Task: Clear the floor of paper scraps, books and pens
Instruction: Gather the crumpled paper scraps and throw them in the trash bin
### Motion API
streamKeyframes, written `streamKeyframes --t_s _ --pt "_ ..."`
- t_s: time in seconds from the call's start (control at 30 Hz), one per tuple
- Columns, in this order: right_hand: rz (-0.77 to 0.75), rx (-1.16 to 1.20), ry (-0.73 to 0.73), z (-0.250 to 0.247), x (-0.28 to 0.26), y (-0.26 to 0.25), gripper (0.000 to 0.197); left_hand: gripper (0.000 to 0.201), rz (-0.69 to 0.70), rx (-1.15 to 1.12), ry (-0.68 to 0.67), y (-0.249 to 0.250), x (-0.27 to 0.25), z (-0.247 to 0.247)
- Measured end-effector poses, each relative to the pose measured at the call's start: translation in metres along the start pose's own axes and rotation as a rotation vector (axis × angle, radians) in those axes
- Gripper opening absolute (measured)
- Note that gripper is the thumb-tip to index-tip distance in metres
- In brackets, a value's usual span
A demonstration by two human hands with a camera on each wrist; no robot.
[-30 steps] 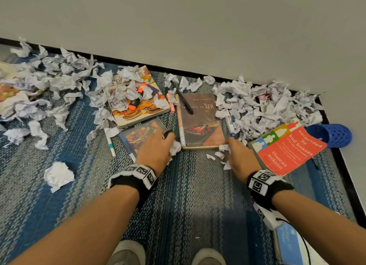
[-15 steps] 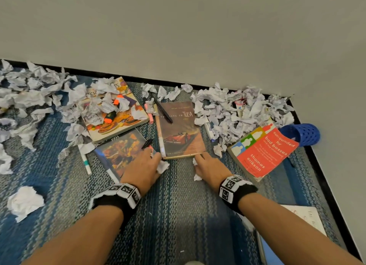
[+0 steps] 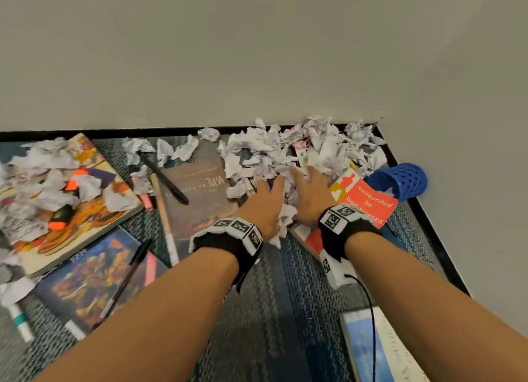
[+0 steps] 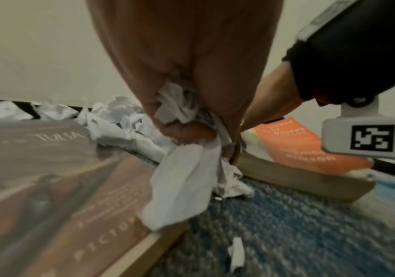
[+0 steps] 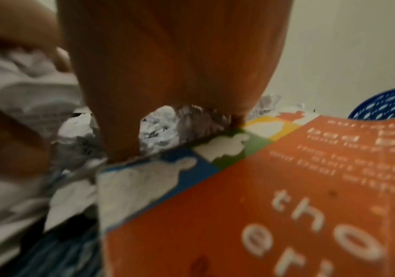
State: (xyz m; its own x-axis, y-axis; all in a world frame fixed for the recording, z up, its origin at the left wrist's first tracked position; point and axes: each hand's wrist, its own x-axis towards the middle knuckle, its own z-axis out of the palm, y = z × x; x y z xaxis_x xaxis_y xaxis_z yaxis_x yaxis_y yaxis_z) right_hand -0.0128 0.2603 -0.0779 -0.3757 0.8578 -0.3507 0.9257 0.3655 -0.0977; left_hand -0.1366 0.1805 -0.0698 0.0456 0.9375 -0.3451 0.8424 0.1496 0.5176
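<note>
Paper scraps (image 3: 281, 153): heaped in the carpet's far right corner.
Left hand (image 3: 264, 203): clutching scraps.
Right hand (image 3: 310, 194): fingers spread flat on the heap.

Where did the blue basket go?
In the head view the blue basket lies on its side at the far right by the wall, just past the orange book and the paper scraps.

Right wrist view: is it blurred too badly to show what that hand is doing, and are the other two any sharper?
Right wrist view: heavy motion blur; the right hand shows only as a smear above the orange book. Left wrist view: sharper mid-frame, the left hand gripping paper scraps, edges smeared. Head view: sharpest, evenly lit, no glare.
</note>
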Motion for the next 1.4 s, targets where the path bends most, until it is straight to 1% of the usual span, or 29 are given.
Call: streamKeyframes --t_s 0.03,0.07,0.1,0.17,0.23,0.27,0.33,0.43,0.5,0.53,0.6,0.67,0.77,0.83,0.93,1.03,1.17,1.27,1.33,1.4 --pt "-0.037 -0.066 -0.033 0.009 0.001 0.000 0.095 0.091 -0.012 0.031 -0.069 -0.001 0.006 0.006" --pt "-0.061 -0.111 -0.022 0.017 0.000 -0.001 0.095 0.088 -0.024 0.074 -0.111 -0.003 0.010 0.012" --pt "-0.077 -0.146 0.018 0.025 -0.001 -0.001 0.092 0.084 -0.034 0.117 -0.118 -0.005 0.012 0.017" --pt "-0.087 -0.219 0.119 0.034 -0.005 0.000 0.089 0.074 -0.038 0.176 -0.080 -0.007 0.016 0.023" --pt "-0.081 -0.240 0.146 0.035 -0.006 -0.001 0.082 0.061 -0.024 0.192 -0.071 -0.009 0.022 0.025" --pt "-0.080 -0.226 0.127 0.034 -0.005 -0.003 0.076 0.057 -0.014 0.193 -0.085 -0.010 0.024 0.025" --pt "-0.062 -0.132 0.065 0.031 -0.002 -0.006 0.066 0.052 0.036 0.231 -0.120 -0.009 0.026 0.020" --pt "-0.066 0.009 -0.034 0.023 0.002 -0.008 0.045 0.046 0.103 0.306 -0.136 -0.009 0.024 0.002" --pt "-0.086 0.066 -0.064 0.013 -0.002 -0.006 0.042 0.045 0.111 0.339 -0.152 -0.009 0.020 -0.016" --pt "-0.088 0.108 -0.053 0.007 -0.006 -0.004 0.042 0.044 0.112 0.358 -0.158 -0.009 0.018 -0.025" --pt "-0.065 0.213 0.013 -0.010 -0.021 0.004 0.042 0.044 0.133 0.391 -0.164 -0.004 0.012 -0.046" --pt "-0.057 0.301 0.070 -0.028 -0.041 0.014 0.041 0.050 0.171 0.393 -0.147 0.006 0.005 -0.061" --pt "-0.054 0.348 0.120 -0.053 -0.080 0.032 0.039 0.056 0.259 0.380 -0.099 0.030 -0.005 -0.070" --pt "-0.028 0.330 0.129 -0.067 -0.106 0.043 0.038 0.052 0.309 0.350 -0.070 0.049 -0.014 -0.069" --pt "0.038 0.291 0.139 -0.086 -0.156 0.058 0.036 0.048 0.390 0.287 -0.052 0.081 -0.044 -0.059" --pt "0.078 0.252 0.154 -0.099 -0.212 0.067 0.037 0.047 0.503 0.298 -0.052 0.113 -0.076 -0.055" --pt "0.144 0.236 0.220 -0.119 -0.290 0.075 0.030 0.049 0.685 0.277 -0.084 0.163 -0.108 -0.052" --pt "0.206 0.236 0.234 -0.137 -0.351 0.079 0.029 0.047 0.808 0.257 -0.120 0.206 -0.139 -0.047" --pt "0.221 0.234 0.231 -0.147 -0.389 0.084 0.028 0.055 0.873 0.240 -0.152 0.232 -0.163 -0.044" --pt "0.219 0.260 0.260 -0.154 -0.427 0.095 0.024 0.053 0.967 0.246 -0.147 0.259 -0.182 -0.039"
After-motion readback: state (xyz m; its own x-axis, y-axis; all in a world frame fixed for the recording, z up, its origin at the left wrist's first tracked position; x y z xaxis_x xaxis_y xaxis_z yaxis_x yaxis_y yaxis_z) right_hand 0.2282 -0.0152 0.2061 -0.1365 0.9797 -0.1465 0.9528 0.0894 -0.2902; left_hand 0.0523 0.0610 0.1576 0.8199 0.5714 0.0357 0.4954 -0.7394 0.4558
